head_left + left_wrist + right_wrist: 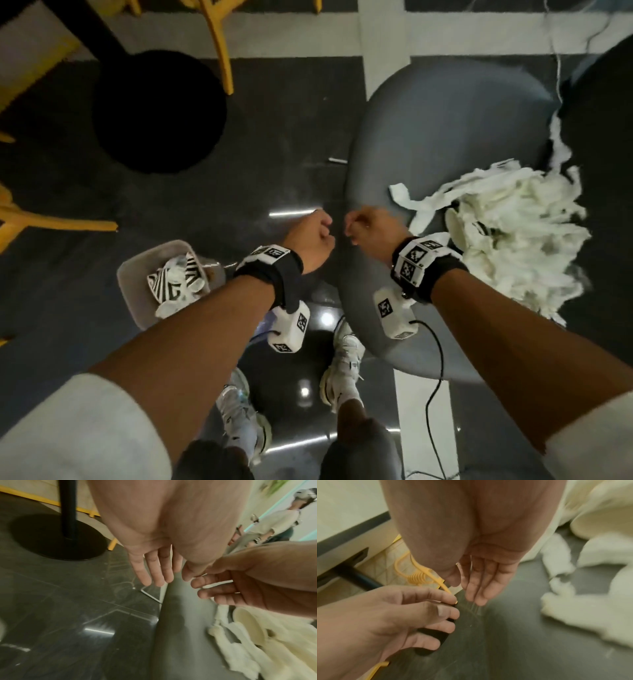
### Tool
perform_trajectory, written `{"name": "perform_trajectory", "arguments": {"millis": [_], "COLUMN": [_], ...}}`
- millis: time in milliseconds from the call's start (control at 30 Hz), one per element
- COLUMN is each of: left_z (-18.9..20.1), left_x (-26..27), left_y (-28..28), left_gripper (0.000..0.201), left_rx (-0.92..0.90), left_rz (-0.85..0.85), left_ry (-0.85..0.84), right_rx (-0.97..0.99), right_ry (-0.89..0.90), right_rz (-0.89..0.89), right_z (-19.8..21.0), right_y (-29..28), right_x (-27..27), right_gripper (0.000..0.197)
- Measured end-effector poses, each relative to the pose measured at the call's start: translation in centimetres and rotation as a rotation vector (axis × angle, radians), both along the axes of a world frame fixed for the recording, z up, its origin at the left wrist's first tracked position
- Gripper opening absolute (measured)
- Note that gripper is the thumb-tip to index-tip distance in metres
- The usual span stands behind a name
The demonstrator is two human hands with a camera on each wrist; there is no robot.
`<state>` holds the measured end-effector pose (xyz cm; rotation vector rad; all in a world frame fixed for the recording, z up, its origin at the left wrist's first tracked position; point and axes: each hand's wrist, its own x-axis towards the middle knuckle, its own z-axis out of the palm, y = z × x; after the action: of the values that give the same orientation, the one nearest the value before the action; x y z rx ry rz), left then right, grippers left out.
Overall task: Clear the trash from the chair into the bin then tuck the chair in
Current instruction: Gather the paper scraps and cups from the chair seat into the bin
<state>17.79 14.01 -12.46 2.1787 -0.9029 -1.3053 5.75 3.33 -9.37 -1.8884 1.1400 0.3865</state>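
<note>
A grey chair seat (428, 137) fills the right of the head view. A heap of white shredded trash (507, 233) lies on its right side, with a pale cup (248, 626) among the shreds. The beige bin (133, 291) stands on the floor at lower left and holds striped paper cups (174, 281). My left hand (318, 233) and right hand (363, 226) hover close together at the seat's left edge. Both are empty, and their fingers (154, 572) (481, 585) hang relaxed in the wrist views. Neither hand touches the trash.
A black round table base (157, 109) stands on the dark floor at upper left, with yellow chair legs (219, 44) around it. My shoes (346, 359) are between bin and chair. A black cable (438, 377) hangs from my right wrist. Another person (274, 524) stands farther off.
</note>
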Motion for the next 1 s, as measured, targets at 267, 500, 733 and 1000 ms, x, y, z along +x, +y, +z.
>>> {"name": "perform_trajectory", "arguments": {"millis": [267, 500, 733, 1000], "left_z": [1.3, -0.4, -1.4, 1.7], "left_x": [-11.1, -15.8, -13.0, -12.7], "left_y": [-14.7, -20.4, -19.8, -18.6], "left_gripper": [0.064, 0.084, 0.018, 0.067], "left_rx": [-0.177, -0.091, -0.089, 0.057], "left_rz": [-0.269, -0.366, -0.243, -0.243], "left_ry": [-0.155, -0.125, -0.193, -0.002], "right_rx": [-0.205, -0.421, -0.304, -0.209], "right_ry": [0.066, 0.157, 0.352, 0.308], "right_rz": [-0.024, -0.27, -0.315, -0.239], "right_z": [3.7, 3.4, 0.9, -0.6], "right_y": [-14.3, -24.6, -27.9, -25.3], "right_x": [-10.9, -19.5, -21.0, -17.7], "right_gripper": [0.019, 0.028, 0.055, 0.051]}}
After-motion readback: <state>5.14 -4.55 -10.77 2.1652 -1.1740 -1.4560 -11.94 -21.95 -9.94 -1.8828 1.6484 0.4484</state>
